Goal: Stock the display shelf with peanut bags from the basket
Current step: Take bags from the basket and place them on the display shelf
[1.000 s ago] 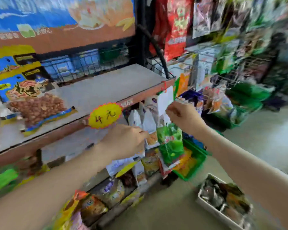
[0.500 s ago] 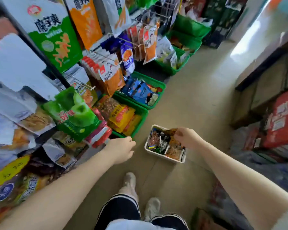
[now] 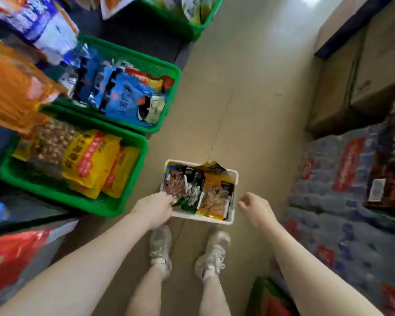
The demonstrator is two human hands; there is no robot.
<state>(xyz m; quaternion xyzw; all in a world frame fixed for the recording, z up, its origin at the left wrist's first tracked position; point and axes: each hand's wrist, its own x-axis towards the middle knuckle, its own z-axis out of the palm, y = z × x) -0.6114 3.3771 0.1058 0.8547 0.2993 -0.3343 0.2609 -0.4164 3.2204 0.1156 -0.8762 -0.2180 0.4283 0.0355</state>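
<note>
Since the frame half a second back, the view has tipped straight down and the left hand [image 3: 154,209] has come across to the white basket [image 3: 234,179], where only the right hand [image 3: 255,209] reached before; the right hand has drawn back off it.

The bags [image 3: 214,197] lie packed in the basket on the floor, just ahead of the person's 2 shoes [image 3: 161,244]. The left fingers curl down over the basket's near-left corner and meet the yellow-and-blue edge of a bag [image 3: 176,181] showing brown contents; whether they pinch it or only touch it cannot be told, as the fingertips are hidden behind the knuckles. The right hand hovers just beside the basket's near-right corner, clear of it, fingers loosely bent and slightly apart, holding nothing.

Beyond the left fingers, to their left, sits a green crate [image 3: 132,192] with yellow and red packets and a bag of nuts. Farther out from it is a 2nd green crate [image 3: 167,71] with blue packets, and a 3rd [image 3: 203,26] lies at the top edge. Orange and blue packs hang blurred along the left side. Off to the right of the right fingers stand brown cartons [image 3: 351,71] and wrapped blue-and-red cases [image 3: 342,179].
</note>
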